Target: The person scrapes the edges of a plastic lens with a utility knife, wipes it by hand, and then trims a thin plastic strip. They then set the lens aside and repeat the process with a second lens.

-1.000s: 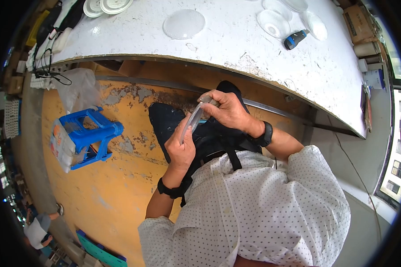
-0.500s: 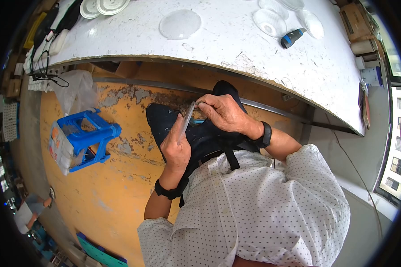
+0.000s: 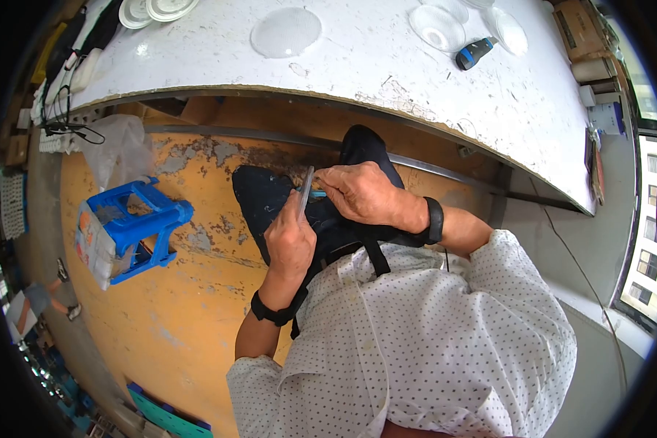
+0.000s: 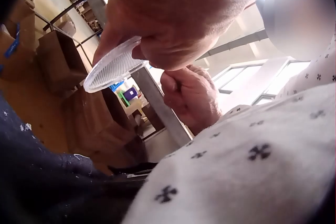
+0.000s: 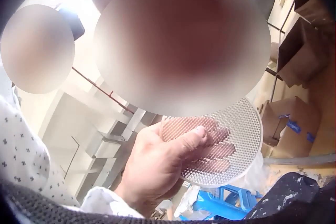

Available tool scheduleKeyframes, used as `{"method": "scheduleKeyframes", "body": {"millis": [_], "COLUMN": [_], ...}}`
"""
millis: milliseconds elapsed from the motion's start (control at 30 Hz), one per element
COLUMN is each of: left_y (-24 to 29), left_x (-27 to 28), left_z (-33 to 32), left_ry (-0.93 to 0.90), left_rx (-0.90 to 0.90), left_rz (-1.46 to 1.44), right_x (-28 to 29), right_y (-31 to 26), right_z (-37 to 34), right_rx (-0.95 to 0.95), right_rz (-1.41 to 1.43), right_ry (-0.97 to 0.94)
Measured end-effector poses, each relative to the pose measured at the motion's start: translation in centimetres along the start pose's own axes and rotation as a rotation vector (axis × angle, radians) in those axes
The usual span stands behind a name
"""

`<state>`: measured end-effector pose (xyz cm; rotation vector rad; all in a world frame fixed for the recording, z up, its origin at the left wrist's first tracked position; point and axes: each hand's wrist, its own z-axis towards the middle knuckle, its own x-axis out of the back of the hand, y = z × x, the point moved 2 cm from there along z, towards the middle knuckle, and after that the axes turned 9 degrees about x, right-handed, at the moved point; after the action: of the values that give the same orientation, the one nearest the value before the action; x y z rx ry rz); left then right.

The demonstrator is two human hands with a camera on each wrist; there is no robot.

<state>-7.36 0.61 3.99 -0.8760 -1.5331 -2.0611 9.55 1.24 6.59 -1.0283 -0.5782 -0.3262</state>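
Observation:
My left hand (image 3: pixel 290 241) grips a clear round plastic disc (image 5: pixel 247 140) with a fine bumpy texture, thumb on one face and fingers behind it. In the head view the disc stands upright, almost edge-on, over my lap. Close by its upper edge is my right hand (image 3: pixel 369 193), fingers curled, fingertips right at the rim. A small grey piece showed in its pinch in the earlier frames; now the fingers hide it. From the left wrist, the disc's ribbed face (image 4: pixel 113 69) juts out below the left hand, with the curled right hand (image 4: pixel 191 98) behind.
On the white table (image 3: pixel 358 58) lie another clear disc (image 3: pixel 286 33), several clear round covers (image 3: pixel 436 28), a black-and-blue tool (image 3: pixel 475 53) and white round pieces (image 3: pixel 171 6). A blue stool (image 3: pixel 135 219) stands on the left, near a plastic bag (image 3: pixel 117 146). The table's edge runs beyond my knees.
The disc has turned from tilted to nearly edge-on in my left hand. My right hand has moved slightly lower, its back turned more upward. The head view has shifted slightly.

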Motion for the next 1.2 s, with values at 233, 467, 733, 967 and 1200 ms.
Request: {"method": "scheduleKeyframes", "body": {"millis": [233, 467, 733, 967, 1200], "left_y": [0.1, -0.2, 0.1, 0.1, -0.3], "left_x": [-0.5, -0.5, 0.2, 0.0, -0.6], "left_z": [0.1, 0.5, 0.5, 0.2, 0.2], "left_ry": [-0.050, -0.091, 0.068, 0.026, -0.056], "left_rx": [0.025, 0.055, 0.000, 0.032, 0.081], "left_rz": [0.066, 0.041, -0.088, 0.008, 0.025], "right_x": [-0.9, -0.6, -1.2, -2.1, -2.3], "right_y": [-0.9, 0.6, 1.9, 0.9, -0.1], "right_z": [-0.5, 0.0, 0.0, -0.8, -0.8], "right_rx": [0.042, -0.001, -0.207, -0.099, -0.031], "right_rz": [-0.069, 0.118, 0.224, 0.097, 0.165], "right_ry": [-0.028, -0.059, -0.090, -0.087, -0.146]}}
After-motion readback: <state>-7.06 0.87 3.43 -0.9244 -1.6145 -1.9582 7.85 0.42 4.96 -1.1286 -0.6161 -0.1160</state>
